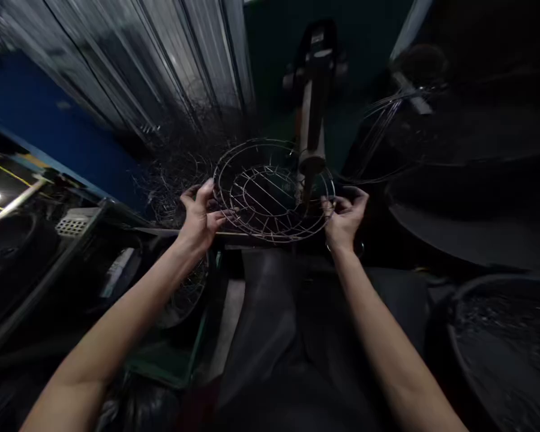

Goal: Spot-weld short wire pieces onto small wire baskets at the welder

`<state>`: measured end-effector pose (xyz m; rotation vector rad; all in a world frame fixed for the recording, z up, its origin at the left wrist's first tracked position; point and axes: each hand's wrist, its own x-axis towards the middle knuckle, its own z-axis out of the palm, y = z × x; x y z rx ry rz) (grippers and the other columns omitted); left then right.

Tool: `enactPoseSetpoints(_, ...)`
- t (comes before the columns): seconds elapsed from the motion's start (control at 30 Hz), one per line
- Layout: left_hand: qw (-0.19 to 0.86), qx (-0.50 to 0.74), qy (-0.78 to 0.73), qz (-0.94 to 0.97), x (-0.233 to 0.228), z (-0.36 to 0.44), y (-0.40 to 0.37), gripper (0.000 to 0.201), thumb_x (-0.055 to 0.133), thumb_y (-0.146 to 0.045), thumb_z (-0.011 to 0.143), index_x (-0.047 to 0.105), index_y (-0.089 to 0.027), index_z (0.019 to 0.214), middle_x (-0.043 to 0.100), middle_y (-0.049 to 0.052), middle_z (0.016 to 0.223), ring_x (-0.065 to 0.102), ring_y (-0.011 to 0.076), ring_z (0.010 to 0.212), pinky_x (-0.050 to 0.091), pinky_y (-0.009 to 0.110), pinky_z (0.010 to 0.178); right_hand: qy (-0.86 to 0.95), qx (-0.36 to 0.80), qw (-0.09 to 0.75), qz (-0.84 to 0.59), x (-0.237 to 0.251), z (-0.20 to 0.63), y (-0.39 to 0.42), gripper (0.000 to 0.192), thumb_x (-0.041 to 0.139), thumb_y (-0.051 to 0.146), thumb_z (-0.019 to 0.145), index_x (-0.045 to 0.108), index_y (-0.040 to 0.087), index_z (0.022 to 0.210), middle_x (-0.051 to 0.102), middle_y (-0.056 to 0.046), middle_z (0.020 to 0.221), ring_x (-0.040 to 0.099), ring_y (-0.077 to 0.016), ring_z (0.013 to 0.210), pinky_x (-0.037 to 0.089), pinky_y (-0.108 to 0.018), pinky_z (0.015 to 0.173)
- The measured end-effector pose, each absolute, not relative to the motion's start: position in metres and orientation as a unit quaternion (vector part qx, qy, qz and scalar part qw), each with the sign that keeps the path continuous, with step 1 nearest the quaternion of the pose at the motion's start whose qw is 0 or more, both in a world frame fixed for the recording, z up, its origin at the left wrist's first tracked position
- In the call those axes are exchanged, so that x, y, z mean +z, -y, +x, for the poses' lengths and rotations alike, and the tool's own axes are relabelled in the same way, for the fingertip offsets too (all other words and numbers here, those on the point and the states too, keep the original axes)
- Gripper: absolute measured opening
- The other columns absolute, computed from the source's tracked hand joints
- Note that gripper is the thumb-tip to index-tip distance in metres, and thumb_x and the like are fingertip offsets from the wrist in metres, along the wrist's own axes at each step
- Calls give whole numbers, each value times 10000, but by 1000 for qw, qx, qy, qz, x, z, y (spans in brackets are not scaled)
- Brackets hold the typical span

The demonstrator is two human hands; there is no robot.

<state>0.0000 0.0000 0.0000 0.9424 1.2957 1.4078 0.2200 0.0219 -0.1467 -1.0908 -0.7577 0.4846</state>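
A round wire guard (pixel 272 191), made of concentric rings crossed by straight spokes, is held up at the middle of the view, between the two hands and tilted toward the camera; the left hand (pixel 201 216) grips its left rim, fingers (pixel 206 191) curled over the outer ring and thumb under it, pointing in toward the centre; the right hand (pixel 345 217) takes the right rim, fingers bent narrow around the wire, a thin bangle at the wrist; both forearms reach up from the lower corners; just behind the guard's right half a vertical machine arm (pixel 312 114) comes down, its dark tip meeting the wires near the inner ring, though whether it touches cannot be told; behind and to the left lies a tangled heap of more wire (pixel 171 174), blurred and dim; to the upper right a second wire hoop (pixel 387 132) shows faintly; a corrugated metal wall (pixel 162 60) fills the upper left; below the left wrist sits a green crate (pixel 180 354), partly hidden by the arm; a dark round tub (pixel 504 342) at the lower right is cut off by the frame; the right side is too dark to make out.
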Motion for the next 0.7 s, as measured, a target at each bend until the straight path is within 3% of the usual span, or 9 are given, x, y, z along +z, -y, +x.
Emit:
enactPoseSetpoints(0.13,528,586,-493,368,3,-43,-13,601,744,-534,677,344,-305,1063,541,41,1096,688,174,742,597,338,610,390,209,724,-529,-120,206,-27,483,651,354,684,385,198,1057,537,24,823,571,-104,742,462,-255,718)
enactPoseSetpoints(0.37,549,573,-499,348,-5,-44,-13,669,732,-584,652,324,-312,1108,554,57,1076,708,219,781,589,342,629,415,192,695,-556,-111,207,-21,431,625,351,705,409,187,1040,573,1,827,591,-124,747,466,-273,737)
enactPoseSetpoints(0.7,567,567,-488,345,-14,-54,-12,613,708,-590,684,421,-324,1156,541,85,1218,696,230,901,592,353,699,449,179,655,-580,-106,210,-22,388,601,390,727,420,197,1011,603,-21,848,632,-150,791,486,-292,775)
